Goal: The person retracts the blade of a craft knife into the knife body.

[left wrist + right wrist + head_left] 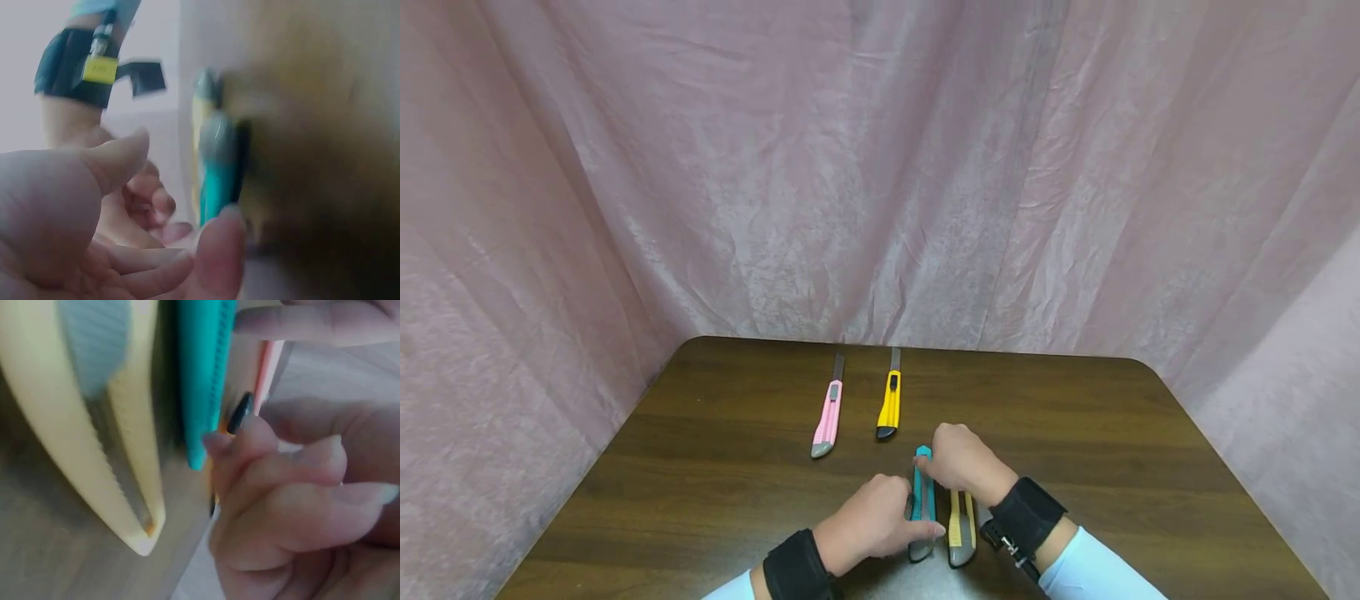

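– What do you see closest to the person?

– Two hands over the near edge of the dark wooden surface [1075, 450]. Both wrists wear black straps, and the sleeves are pale blue. Between the hands lies a teal cutter [922, 500], with its length pointing away from the person.

– Who holds it?

– Both hands are at it. The left hand [868, 525] is at the near part: its fingers [925, 528] are bent and lie across the teal body close to the grey end cap. In the left wrist view a fingertip [219, 250] touches the teal side. The right hand [962, 458] is at the far tip, with its fingers [300, 481] curled and narrow, pinching this end. Its fingertip touches the teal tip in the right wrist view.

– Is there something beside it?

– Yes, a pale yellow cutter [961, 533] lies just beside the teal one, on its right and parallel, partly under the right wrist.

– And farther away?

– Well apart from the hands there are two more. A pink cutter [827, 417] is on the left and an orange-yellow cutter [889, 404] is near it on the right. Both show a grey blade at the far end. Behind the surface hangs a wrinkled pink curtain [880, 167].
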`<action>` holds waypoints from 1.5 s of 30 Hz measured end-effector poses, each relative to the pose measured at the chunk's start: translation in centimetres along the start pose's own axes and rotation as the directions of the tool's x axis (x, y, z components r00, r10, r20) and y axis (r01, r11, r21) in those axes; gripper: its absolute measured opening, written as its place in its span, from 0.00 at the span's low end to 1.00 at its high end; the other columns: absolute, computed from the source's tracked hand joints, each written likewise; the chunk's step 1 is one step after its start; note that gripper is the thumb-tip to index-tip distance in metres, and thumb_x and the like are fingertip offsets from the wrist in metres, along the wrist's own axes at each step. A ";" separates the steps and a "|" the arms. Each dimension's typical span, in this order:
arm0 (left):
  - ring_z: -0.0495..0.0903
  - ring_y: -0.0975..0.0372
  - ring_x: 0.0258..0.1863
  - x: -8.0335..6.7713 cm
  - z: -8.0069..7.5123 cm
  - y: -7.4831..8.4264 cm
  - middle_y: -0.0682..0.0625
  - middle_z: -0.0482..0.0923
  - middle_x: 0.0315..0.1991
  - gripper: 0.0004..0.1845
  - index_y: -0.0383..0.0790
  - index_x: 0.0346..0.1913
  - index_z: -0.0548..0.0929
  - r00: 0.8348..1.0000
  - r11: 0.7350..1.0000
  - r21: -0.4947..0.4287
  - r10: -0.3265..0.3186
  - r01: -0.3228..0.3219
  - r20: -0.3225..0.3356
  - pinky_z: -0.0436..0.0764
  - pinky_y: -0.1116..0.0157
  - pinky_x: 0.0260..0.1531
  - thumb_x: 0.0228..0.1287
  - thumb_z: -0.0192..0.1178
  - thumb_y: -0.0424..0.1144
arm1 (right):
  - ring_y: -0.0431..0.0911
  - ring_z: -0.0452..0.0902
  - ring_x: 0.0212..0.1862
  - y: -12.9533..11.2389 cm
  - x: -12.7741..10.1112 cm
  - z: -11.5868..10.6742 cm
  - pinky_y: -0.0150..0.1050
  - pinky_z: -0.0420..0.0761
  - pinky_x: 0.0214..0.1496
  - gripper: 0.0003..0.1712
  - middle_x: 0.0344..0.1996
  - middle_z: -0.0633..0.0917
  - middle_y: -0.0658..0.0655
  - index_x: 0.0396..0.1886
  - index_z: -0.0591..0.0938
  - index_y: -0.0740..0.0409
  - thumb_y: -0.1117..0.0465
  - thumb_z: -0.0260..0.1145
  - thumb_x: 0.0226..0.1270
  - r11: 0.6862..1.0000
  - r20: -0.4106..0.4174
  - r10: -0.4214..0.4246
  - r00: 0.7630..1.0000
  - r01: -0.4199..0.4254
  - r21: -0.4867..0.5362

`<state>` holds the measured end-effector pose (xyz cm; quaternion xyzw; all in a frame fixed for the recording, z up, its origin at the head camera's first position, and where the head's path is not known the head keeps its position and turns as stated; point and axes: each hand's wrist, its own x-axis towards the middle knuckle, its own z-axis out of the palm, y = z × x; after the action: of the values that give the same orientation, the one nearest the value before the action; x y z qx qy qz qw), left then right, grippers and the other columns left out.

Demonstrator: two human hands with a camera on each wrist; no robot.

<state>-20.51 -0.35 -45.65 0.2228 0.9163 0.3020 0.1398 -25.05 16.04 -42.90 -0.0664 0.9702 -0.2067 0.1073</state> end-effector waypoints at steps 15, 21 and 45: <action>0.73 0.61 0.16 7.0 -1.9 -1.9 0.49 0.75 0.22 0.18 0.30 0.43 0.83 0.925 0.973 0.125 -0.138 0.192 -0.353 0.76 0.68 0.16 0.68 0.68 0.46 | 0.46 0.73 0.17 1.8 14.1 -0.9 0.34 0.70 0.16 0.29 0.11 0.70 0.49 0.12 0.75 0.52 0.44 0.70 0.69 0.975 -0.240 0.185 0.953 -0.148 0.164; 0.73 0.60 0.20 7.1 -1.5 -2.1 0.48 0.74 0.24 0.20 0.31 0.45 0.82 0.926 0.963 0.124 -0.189 0.240 -0.327 0.75 0.67 0.19 0.67 0.69 0.47 | 0.48 0.74 0.22 1.9 16.2 0.2 0.36 0.72 0.20 0.30 0.18 0.77 0.53 0.28 0.86 0.59 0.34 0.73 0.60 0.940 -0.184 0.324 0.928 -0.294 0.173; 0.78 0.59 0.07 11.8 -2.4 -3.5 0.44 0.76 0.23 0.16 0.29 0.38 0.79 0.922 0.948 -0.113 -0.317 0.299 -0.222 0.80 0.67 0.07 0.63 0.73 0.39 | 0.46 0.72 0.16 1.1 16.4 -0.3 0.35 0.73 0.16 0.32 0.11 0.73 0.51 0.21 0.81 0.57 0.39 0.56 0.77 0.905 -0.068 0.371 0.926 -0.345 0.248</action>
<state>-32.70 1.77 -47.40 0.0328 0.9376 0.3359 0.0834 -41.14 14.27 -46.03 0.1377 0.9396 -0.2987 0.0952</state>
